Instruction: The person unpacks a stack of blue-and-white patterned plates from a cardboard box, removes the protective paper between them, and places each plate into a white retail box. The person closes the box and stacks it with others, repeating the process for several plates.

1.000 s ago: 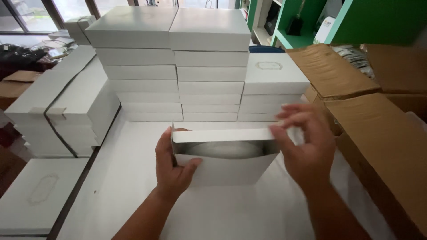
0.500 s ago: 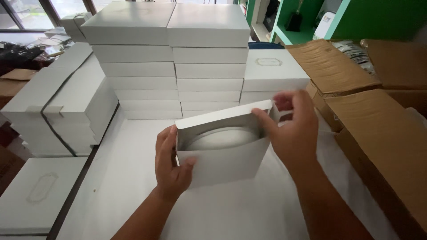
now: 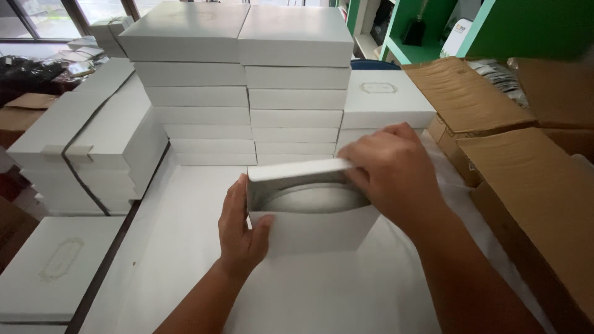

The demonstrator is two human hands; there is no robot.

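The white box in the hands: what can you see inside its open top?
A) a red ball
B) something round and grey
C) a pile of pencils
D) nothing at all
B: the open white box, held by the left hand and the right hand, shows a rounded grey shape inside.

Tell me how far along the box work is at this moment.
Done: closed white boxes stand in two tall stacks behind, with a shorter stack to their right. In hand: an open white box with a pale rounded insert showing inside; the left hand grips its left side, the right hand covers its top right corner. Left: this box is not closed or stacked. Brown cartons sit at right; contents unclear.
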